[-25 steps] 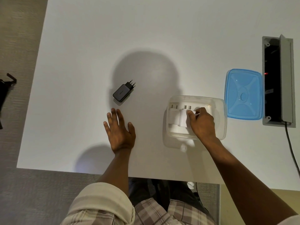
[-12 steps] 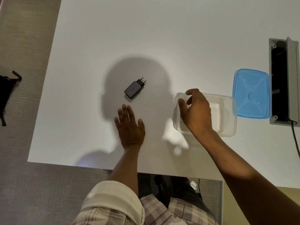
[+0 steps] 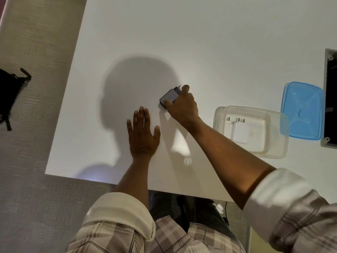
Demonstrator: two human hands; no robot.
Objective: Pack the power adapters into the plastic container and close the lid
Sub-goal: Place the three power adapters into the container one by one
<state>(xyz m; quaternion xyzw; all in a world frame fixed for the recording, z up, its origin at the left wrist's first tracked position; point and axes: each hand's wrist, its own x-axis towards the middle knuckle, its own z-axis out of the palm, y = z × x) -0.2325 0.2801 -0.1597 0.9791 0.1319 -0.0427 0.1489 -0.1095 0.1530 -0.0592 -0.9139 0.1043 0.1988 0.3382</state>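
A dark grey power adapter (image 3: 169, 97) lies on the white table (image 3: 200, 42), its prongs pointing up and right. My right hand (image 3: 181, 106) is over it, thumb and fingers closed around its sides. My left hand (image 3: 143, 135) rests flat on the table, fingers spread, just left of the adapter. The clear plastic container (image 3: 277, 143) sits to the right and holds white power adapters (image 3: 240, 131). Its blue lid (image 3: 301, 110) lies flat on the table beside it, further right.
A grey cable box (image 3: 330, 99) is recessed in the table at the right edge. The table's near edge runs just below my left wrist. A black bag (image 3: 9, 92) lies on the floor at the left.
My right hand left the container and crossed left to the dark adapter, closing on it. The left hand stayed flat. The camera view shifted left.
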